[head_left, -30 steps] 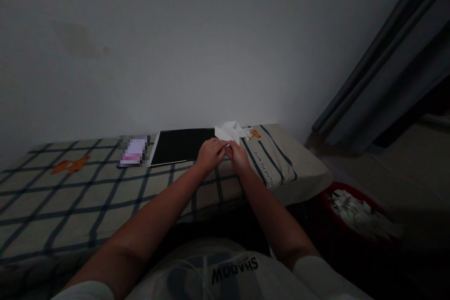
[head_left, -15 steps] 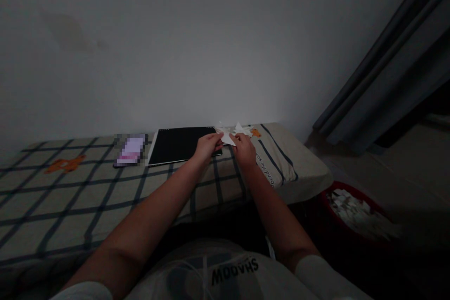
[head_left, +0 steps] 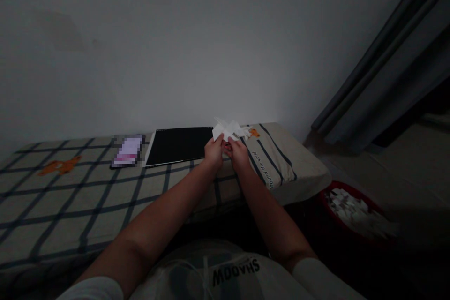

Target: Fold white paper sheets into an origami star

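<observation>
Between my two hands is a piece of folded white paper, its upper part showing above my thumbs. My left hand pinches its lower left side. My right hand grips the lower right side, close beside the left one. Other white paper pieces lie on the bed just behind and to the right of my hands; where they end and the held paper begins is hard to make out. To the left of my hands lies a black-covered spiral notebook.
A phone with a blurred-out screen rests left of the notebook on the checked bedsheet. A red basin full of white paper pieces stands on the floor at the right. A wall rises behind the bed; a grey curtain hangs at the right.
My hands have drawn closer together, the left moving right. The held paper is now tilted up, with more of it showing above my thumbs. The view has shifted slightly.
</observation>
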The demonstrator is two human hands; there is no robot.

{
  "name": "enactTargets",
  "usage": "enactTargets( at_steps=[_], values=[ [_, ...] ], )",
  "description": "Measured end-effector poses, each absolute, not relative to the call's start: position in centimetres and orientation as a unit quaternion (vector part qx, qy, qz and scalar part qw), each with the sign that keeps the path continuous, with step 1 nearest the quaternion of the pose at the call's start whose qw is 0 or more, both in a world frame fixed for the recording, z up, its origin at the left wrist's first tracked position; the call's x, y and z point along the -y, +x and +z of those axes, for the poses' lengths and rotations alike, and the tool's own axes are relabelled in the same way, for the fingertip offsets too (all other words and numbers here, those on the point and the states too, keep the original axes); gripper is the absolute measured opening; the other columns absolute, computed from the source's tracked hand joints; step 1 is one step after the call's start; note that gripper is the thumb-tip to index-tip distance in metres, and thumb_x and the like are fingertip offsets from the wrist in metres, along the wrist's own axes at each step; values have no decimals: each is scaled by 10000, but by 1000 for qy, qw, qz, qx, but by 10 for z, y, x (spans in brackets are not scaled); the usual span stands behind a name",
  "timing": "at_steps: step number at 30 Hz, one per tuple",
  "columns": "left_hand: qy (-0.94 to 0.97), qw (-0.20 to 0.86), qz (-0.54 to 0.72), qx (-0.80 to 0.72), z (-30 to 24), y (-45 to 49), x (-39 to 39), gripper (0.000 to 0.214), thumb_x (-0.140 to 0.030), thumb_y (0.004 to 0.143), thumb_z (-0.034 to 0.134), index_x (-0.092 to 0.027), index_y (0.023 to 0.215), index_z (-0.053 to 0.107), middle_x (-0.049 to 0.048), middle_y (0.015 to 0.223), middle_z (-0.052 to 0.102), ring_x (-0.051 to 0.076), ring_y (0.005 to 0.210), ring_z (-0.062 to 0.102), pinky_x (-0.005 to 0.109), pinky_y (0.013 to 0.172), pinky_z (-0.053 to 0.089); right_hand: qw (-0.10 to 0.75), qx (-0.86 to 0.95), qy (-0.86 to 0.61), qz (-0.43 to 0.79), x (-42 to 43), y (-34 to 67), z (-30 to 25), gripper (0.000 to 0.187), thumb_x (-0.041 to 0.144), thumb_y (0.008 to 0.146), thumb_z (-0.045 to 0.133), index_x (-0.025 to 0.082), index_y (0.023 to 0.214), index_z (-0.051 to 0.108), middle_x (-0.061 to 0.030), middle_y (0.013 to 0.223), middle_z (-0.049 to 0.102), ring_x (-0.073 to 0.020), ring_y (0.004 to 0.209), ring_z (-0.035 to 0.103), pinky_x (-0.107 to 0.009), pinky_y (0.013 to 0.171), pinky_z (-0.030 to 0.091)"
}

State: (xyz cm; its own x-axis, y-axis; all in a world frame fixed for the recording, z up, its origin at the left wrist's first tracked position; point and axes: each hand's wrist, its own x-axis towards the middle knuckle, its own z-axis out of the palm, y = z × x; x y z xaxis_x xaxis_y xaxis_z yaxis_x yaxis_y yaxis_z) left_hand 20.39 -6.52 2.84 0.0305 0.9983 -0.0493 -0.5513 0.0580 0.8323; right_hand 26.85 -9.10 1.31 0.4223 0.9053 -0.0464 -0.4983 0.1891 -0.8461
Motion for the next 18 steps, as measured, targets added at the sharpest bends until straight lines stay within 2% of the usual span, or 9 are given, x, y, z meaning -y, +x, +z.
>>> enactTargets(
  at_steps=[3, 7, 12, 18],
  values=[
    [341, 644, 597, -335, 25, 210, 69, 154, -191, 714, 742, -146, 837, 661, 31, 813, 706, 116, 700, 649, 226, 663, 490, 757, 209, -401, 472, 87, 274, 15, 97, 198, 777, 682, 177, 757, 590, 15, 671, 680, -80, 564, 627, -182, 556, 529],
    [379, 659, 584, -285, 24, 206, 72, 274, -191, 664, 775, -154, 927, 708, 38, 921, 720, 112, 763, 649, 220, 711, 488, 753, 199, -412, 473, 87, 290, 17, 123, 134, 782, 667, 179, 744, 558, -6, 667, 699, -98, 574, 661, -191, 571, 548],
    [324, 675, 573, -333, 27, 199, 69, 224, -301, 760, 735, -146, 915, 687, 44, 884, 686, 92, 683, 622, 201, 627, 486, 744, 201, -420, 480, 88, 302, 17, 110, 86, 818, 602, 178, 764, 575, 19, 605, 672, -78, 498, 616, -164, 520, 522],
    [326, 679, 563, -339, 28, 199, 68, 221, -352, 827, 666, -153, 923, 669, 52, 879, 688, 112, 689, 641, 225, 640, 514, 737, 201, -428, 482, 86, 305, 15, 141, 63, 785, 637, 179, 738, 573, 37, 569, 645, -73, 473, 590, -158, 505, 511]
  ],
)
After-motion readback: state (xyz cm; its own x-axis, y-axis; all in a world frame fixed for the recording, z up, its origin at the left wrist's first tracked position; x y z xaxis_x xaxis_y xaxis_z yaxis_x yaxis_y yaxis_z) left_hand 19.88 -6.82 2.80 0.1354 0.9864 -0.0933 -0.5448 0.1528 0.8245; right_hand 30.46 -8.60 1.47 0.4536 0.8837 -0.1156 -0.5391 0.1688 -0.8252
